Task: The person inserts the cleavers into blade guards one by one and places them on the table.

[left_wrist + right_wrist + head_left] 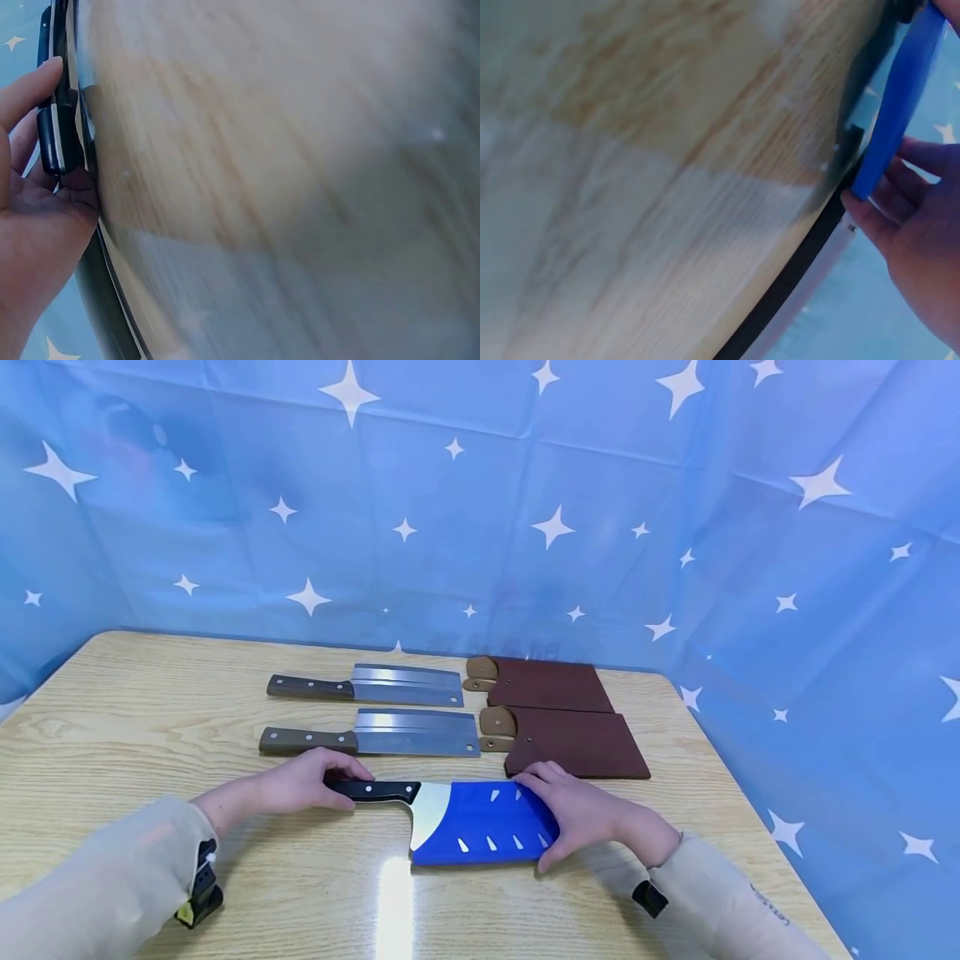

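Note:
A cleaver with a black riveted handle (375,790) lies near the front of the table, its blade mostly inside a blue blade guard (491,822) with small slots. Bare metal (431,810) shows between handle and guard. My left hand (307,781) holds the handle's butt end between thumb and fingers; the left wrist view shows the thumb laid against the handle (58,135). At the guard's far right end, my right hand (577,814) grips it across its width, thumb at the near edge and fingers at the far one. The right wrist view shows the blue guard (900,105) edge-on.
Behind lie two more cleavers, one brown-handled (420,733) and one darker-handled (408,685), blades pointing right. Two dark red sheaths with tan straps, a nearer one (585,743) and a farther one (551,683), lie right of them. A blue star-patterned cloth (480,568) hangs behind the wooden table (135,710).

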Demonstrator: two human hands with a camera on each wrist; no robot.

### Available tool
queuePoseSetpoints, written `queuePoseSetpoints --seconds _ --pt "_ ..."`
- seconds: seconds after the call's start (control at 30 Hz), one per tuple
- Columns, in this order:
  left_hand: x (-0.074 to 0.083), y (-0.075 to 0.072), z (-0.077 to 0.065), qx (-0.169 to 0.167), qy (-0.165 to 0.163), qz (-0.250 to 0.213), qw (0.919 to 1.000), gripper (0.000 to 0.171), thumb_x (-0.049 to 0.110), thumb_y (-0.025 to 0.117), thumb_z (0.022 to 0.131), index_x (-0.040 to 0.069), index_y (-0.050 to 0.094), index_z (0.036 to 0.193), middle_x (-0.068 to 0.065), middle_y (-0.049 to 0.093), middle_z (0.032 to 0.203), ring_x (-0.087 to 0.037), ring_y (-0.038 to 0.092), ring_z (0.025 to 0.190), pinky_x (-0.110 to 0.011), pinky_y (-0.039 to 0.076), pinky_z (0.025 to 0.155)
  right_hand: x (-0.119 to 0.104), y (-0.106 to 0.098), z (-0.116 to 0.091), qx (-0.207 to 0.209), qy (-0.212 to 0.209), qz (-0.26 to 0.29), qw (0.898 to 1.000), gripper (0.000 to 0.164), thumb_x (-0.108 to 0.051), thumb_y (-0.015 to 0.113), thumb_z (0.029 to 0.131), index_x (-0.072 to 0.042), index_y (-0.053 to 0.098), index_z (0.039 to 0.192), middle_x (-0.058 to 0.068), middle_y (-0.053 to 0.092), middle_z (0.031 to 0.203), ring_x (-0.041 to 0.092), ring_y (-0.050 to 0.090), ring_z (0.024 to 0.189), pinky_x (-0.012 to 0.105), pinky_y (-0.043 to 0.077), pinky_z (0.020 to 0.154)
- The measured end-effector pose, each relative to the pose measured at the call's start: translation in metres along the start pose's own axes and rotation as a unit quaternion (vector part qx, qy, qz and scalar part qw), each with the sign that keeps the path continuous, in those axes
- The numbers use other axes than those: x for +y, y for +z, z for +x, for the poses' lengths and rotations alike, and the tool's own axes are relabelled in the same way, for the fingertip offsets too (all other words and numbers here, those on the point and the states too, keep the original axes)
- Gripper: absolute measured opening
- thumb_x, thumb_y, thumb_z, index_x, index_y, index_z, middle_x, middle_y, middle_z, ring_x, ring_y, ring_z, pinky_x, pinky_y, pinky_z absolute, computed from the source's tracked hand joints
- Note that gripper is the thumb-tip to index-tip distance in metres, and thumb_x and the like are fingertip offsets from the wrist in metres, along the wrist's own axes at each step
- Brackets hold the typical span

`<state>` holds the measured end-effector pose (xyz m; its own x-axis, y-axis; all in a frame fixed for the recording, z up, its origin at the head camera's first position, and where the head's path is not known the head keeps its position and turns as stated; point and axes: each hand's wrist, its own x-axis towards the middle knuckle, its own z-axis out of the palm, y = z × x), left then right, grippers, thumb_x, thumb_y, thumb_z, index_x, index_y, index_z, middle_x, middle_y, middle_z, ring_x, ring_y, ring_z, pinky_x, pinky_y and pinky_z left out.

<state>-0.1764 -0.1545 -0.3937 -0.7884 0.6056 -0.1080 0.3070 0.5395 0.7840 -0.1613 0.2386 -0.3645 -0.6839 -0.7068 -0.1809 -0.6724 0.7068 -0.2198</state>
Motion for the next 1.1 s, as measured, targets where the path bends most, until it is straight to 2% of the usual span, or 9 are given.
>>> queuePoseSetpoints --seconds 0.37,0.57,0.67,0.8,0.97,1.1 --pt "0.000 -0.003 0.002 -0.008 0.012 0.000 0.9999 0.033 0.017 0.072 0.078 0.009 0.065 0.109 -0.005 0.066 0.105 -0.010 0.055 0.089 -0.021 0.046 0.077 0.004 0.001 0.003 -0.027 0.010 -0.008 1.000 0.107 -0.066 0.076 0.056 -0.010 0.039 0.140 0.002 0.044 0.132 0.015 0.041 0.117 0.036 0.044 0.096" --pt "0.000 -0.013 -0.001 0.002 0.004 -0.021 0.9998 0.038 0.021 0.070 0.081 0.005 0.062 0.115 -0.009 0.064 0.111 -0.012 0.055 0.093 -0.021 0.047 0.077 0.009 -0.008 0.000 -0.004 -0.002 0.010 1.000 0.098 -0.062 0.076 0.061 -0.011 0.041 0.138 0.004 0.045 0.130 0.019 0.044 0.115 0.038 0.046 0.093" --pt "0.001 -0.023 -0.002 0.020 0.003 -0.032 0.9993 0.039 0.020 0.068 0.082 0.003 0.061 0.116 -0.013 0.063 0.112 -0.017 0.056 0.094 -0.021 0.048 0.077 0.015 -0.017 -0.002 0.011 0.019 0.036 0.999 0.093 -0.057 0.075 0.065 -0.012 0.042 0.138 0.007 0.046 0.131 0.022 0.045 0.117 0.041 0.046 0.093" --pt "0.000 -0.038 -0.003 0.050 0.006 -0.039 0.9980 0.041 0.017 0.069 0.081 0.000 0.059 0.117 -0.016 0.063 0.113 -0.021 0.058 0.098 -0.020 0.049 0.080 0.030 -0.027 -0.002 0.036 0.060 0.060 0.996 0.091 -0.052 0.076 0.067 -0.013 0.039 0.140 0.012 0.042 0.138 0.029 0.040 0.125 0.049 0.042 0.097" --pt "-0.007 -0.056 -0.003 0.081 -0.008 -0.007 0.9966 0.045 0.021 0.069 0.083 -0.001 0.057 0.120 -0.018 0.064 0.113 -0.024 0.060 0.100 -0.021 0.049 0.081 0.061 -0.031 0.000 0.082 0.097 0.065 0.990 0.093 -0.047 0.077 0.070 -0.010 0.034 0.143 0.017 0.035 0.145 0.038 0.028 0.133 0.060 0.032 0.102" --pt "-0.016 -0.065 -0.005 0.092 -0.018 0.004 0.9956 0.047 0.023 0.067 0.084 -0.001 0.056 0.122 -0.018 0.064 0.114 -0.026 0.060 0.102 -0.022 0.049 0.081 0.083 -0.031 0.002 0.084 0.143 0.075 0.983 0.095 -0.049 0.073 0.073 -0.010 0.026 0.146 0.020 0.026 0.149 0.041 0.022 0.136 0.063 0.027 0.104"
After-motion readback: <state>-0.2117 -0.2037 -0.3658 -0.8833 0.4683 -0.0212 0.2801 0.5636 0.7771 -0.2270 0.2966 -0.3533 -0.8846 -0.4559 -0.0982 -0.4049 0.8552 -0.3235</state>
